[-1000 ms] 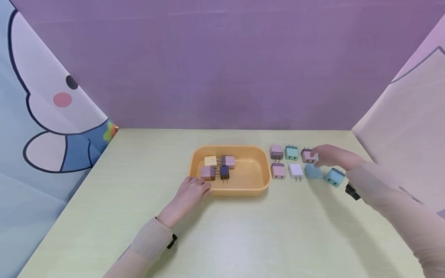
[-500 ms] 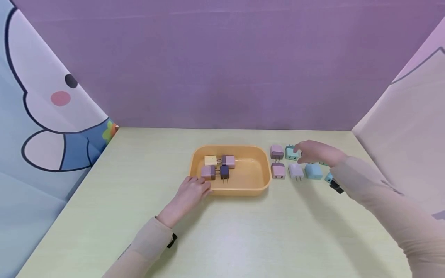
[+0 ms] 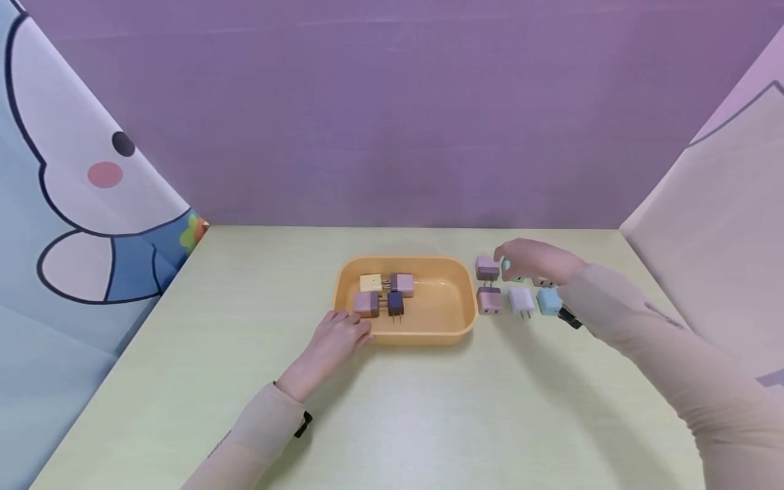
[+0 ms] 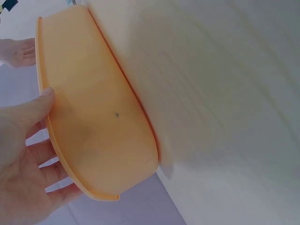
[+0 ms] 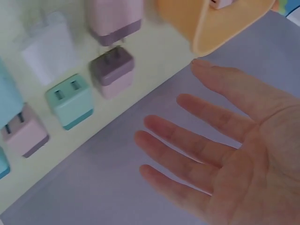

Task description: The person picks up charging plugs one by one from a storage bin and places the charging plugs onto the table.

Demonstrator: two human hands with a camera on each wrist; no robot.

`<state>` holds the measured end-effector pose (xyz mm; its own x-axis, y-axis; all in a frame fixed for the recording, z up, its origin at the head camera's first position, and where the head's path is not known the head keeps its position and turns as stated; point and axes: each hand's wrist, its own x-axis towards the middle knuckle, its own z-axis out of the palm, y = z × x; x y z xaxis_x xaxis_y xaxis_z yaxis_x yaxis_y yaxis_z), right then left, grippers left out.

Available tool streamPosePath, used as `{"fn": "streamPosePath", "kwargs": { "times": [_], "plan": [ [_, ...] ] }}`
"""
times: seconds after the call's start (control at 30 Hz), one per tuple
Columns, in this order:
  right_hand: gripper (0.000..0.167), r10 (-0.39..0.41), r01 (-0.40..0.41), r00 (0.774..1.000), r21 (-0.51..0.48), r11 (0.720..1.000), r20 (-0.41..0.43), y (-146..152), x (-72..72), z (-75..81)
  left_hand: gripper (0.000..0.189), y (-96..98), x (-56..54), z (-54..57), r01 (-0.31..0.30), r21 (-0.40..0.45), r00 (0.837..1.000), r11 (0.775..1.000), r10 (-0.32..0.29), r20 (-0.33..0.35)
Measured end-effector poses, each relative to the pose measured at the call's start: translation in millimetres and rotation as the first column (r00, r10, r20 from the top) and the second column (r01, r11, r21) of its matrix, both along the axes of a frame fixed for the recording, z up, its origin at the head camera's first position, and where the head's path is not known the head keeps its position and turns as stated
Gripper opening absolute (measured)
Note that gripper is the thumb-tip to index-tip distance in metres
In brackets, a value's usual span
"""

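Observation:
My left hand (image 3: 333, 344) grips the near-left rim of an orange plastic tray (image 3: 437, 309); in the left wrist view the thumb presses the outer wall and the fingers (image 4: 55, 173) go over the rim. Four-sided plug chargers lie in the tray: cream (image 3: 370, 283), dark blue (image 3: 395, 303) and two pink-and-purple ones (image 3: 402, 285). My right hand (image 3: 539, 260) hovers above the chargers right of the tray, fingers spread, holding nothing. Nearest it are a teal charger (image 5: 72, 101), partly hidden in the head view, and a pink-and-purple charger (image 5: 112, 72).
Right of the tray, two rows of chargers include a pink one (image 3: 488, 301), a white one (image 3: 521, 301) and a light blue one (image 3: 548, 301). The right sleeve (image 3: 649, 347) covers others. A purple backdrop (image 3: 404, 122) rises behind the table (image 3: 429, 415).
My right hand has moved left above the chargers, from the right end of the rows toward the tray. The left hand and the tray have stayed in place.

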<state>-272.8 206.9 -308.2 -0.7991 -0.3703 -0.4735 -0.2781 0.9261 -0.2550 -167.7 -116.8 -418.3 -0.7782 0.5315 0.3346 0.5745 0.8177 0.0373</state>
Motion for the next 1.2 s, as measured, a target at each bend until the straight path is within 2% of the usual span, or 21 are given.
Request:
{"fn": "streamPosePath", "kwargs": {
  "times": [0.13, 0.3, 0.37, 0.5, 0.63, 0.87, 1.2],
  "plan": [
    [0.044, 0.000, 0.001, 1.000, 0.035, 0.999, -0.006, -17, -1.7, 2.8, 0.014, -0.4, 0.5, -0.2, 0.002, 0.003, 1.000, 1.000, -0.002, 0.003],
    [0.042, 0.101, -0.097, 0.993, 0.059, 0.994, -0.067, -38, -6.6, 3.5, 0.014, 0.0, 0.3, 0.2, 0.001, 0.010, 1.000, 1.000, -0.001, 0.011],
    [0.043, 0.156, -0.149, 0.983, 0.072, 0.986, -0.096, -47, -8.4, 3.9, 0.013, 0.1, 0.0, 0.2, -0.001, 0.012, 1.000, 1.000, 0.000, 0.013],
    [0.043, 0.192, -0.185, 0.975, 0.067, 0.980, -0.113, -62, -9.7, 4.9, 0.013, 0.3, 0.0, 0.5, -0.002, 0.015, 1.000, 1.000, 0.002, 0.012],
    [0.042, 0.202, -0.196, 0.973, 0.060, 0.979, -0.110, -74, -10.5, 5.8, 0.013, 0.8, 0.7, 0.5, 0.001, 0.016, 1.000, 1.000, -0.002, 0.003],
    [0.045, 0.144, -0.140, 0.989, 0.080, 0.987, -0.039, -96, -16.5, 6.8, 0.013, -0.3, 1.1, -1.7, 0.007, 0.014, 0.999, 1.000, -0.006, -0.039],
    [0.042, 0.218, -0.218, 0.975, 0.006, 0.976, -0.051, -132, -15.3, 1.0, 0.012, -2.2, 2.0, -1.8, 0.001, 0.018, 0.999, 1.000, 0.000, -0.034]
  ]
}}
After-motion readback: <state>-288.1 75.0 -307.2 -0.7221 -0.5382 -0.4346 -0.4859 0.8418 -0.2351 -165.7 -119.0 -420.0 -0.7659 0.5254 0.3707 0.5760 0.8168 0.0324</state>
